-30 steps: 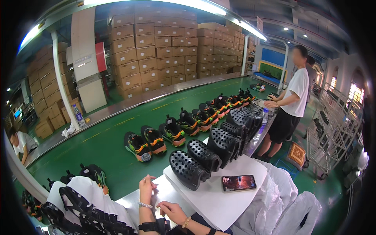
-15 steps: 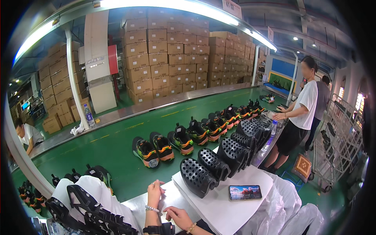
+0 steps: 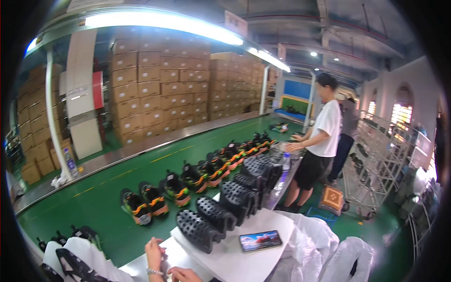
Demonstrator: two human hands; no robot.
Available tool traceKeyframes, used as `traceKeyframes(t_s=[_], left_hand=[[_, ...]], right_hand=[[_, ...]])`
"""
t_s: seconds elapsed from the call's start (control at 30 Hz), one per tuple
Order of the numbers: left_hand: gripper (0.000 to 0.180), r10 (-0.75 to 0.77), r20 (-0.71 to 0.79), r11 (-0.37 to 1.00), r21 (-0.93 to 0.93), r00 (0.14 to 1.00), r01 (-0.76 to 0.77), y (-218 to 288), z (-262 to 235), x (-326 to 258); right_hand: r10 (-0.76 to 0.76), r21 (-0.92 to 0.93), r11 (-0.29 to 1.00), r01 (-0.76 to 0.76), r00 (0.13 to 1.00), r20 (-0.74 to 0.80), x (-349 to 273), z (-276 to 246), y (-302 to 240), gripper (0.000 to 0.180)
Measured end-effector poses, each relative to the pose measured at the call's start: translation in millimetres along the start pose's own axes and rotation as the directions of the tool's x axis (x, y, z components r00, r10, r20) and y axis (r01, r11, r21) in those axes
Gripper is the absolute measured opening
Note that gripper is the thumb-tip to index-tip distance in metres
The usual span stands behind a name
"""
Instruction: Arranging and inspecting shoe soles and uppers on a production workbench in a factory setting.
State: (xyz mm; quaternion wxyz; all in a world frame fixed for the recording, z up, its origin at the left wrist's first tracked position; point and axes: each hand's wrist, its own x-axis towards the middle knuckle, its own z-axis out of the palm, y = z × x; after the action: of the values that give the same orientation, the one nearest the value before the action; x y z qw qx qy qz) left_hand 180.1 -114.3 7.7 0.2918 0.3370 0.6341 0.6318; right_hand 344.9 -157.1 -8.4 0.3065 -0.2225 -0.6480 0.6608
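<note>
My left hand (image 3: 154, 254), a pale beaded bracelet at its wrist, rests beside the metal bench edge (image 3: 176, 254). Its fingers are loosely bent and apart, with nothing in them. My right hand (image 3: 184, 274), cut off by the lower edge of the view, lies close by, its fingers loose and empty. Just right of my hands, a row of black perforated clogs (image 3: 199, 230) stands on a white sheet (image 3: 235, 261). On that sheet lies a phone (image 3: 260, 240) with a lit picture. Black strapped footwear (image 3: 75, 265) with white paper stands at the left.
Black, orange and green sneakers (image 3: 176, 189) line the green conveyor belt (image 3: 108, 197). White plastic bags (image 3: 305, 244) bulge at the right. A person in a white shirt (image 3: 324, 129) stands farther along the line, near wire rack carts (image 3: 376, 160). Stacked cartons (image 3: 159, 94) rise behind.
The view has swung to the right, so everything sits farther left and lower in the picture. My hands stay over the bench, the right one now partly out of view. The person's head has turned.
</note>
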Motion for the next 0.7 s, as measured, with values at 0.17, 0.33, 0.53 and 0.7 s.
traceKeyframes(t_s=[0.17,0.33,0.53,0.7], left_hand=[[0.047,0.035,0.007,0.996,-0.085,0.999,-0.035,-2.7,1.7,3.6],[0.048,0.059,0.005,0.995,-0.076,0.998,-0.059,-0.6,5.9,4.9],[0.050,0.015,0.021,0.994,-0.104,1.000,-0.012,8.4,5.4,1.2],[0.051,0.010,0.038,0.993,-0.115,0.999,-0.006,-0.5,2.3,1.2]], right_hand=[[-0.054,-0.017,0.998,0.053,0.995,-0.087,-3.7,2.3,-19.9,0.022],[-0.056,-0.028,0.998,0.054,0.993,-0.100,-4.7,0.5,-31.9,0.023],[-0.046,-0.017,0.999,0.045,0.994,-0.096,-6.0,1.7,-34.1,0.023],[-0.005,0.016,1.000,0.006,0.996,-0.090,-9.3,4.6,-32.1,0.023]])
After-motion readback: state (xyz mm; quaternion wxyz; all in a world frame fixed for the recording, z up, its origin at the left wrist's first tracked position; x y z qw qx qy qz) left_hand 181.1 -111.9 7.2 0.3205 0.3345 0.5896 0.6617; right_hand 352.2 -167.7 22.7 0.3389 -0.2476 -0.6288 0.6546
